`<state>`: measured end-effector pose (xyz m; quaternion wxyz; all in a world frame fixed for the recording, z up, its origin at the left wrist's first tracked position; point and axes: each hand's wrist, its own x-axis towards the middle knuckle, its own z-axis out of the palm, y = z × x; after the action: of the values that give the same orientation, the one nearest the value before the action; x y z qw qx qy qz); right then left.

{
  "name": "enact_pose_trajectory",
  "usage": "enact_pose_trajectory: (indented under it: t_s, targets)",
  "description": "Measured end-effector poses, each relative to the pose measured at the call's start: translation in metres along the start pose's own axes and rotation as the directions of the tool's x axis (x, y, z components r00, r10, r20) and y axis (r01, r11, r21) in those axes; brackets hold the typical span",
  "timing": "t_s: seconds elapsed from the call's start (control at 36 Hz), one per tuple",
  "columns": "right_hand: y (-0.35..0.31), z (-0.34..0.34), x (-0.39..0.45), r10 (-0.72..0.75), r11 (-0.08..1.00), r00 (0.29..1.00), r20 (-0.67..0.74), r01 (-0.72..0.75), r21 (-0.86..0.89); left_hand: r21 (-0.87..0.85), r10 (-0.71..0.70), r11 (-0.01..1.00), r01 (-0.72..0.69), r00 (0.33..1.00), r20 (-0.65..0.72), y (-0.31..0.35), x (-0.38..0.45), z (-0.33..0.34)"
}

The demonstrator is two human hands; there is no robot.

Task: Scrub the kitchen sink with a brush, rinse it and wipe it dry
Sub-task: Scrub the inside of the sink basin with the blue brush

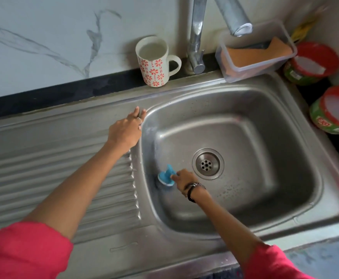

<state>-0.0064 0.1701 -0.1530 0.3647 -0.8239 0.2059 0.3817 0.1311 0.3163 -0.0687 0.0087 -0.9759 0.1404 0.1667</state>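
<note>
Head view, looking down on a steel sink (245, 121) set in the desk. Right hand (181, 178) down in the basin, fingers pinched on the upright handle of a small blue brush (165, 177); brush head pressed flat on the basin floor near the left wall, just left of the drain (207, 164). Left hand (127, 128) resting flat with straight fingers on the sink's left rim, beside the ribbed drainboard (60, 178), holding nothing. Brush lying directly at the right hand's fingertips, handle rising towards the rear edge. Probably mid-scrub, with the far and right walls of the basin yet to cover. Tap (196, 37), mug (154, 61) and sponge box (255, 51) along the rear edge.
</note>
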Motion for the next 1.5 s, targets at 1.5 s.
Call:
enact_pose_trajectory:
  t_s: [1.5]
  targets:
    - [-0.049,-0.043,-0.029,-0.056,0.555,0.996,0.075,-0.031,0.831,-0.231,-0.050,0.971,0.063,0.997,0.063,0.044,-0.189,0.070]
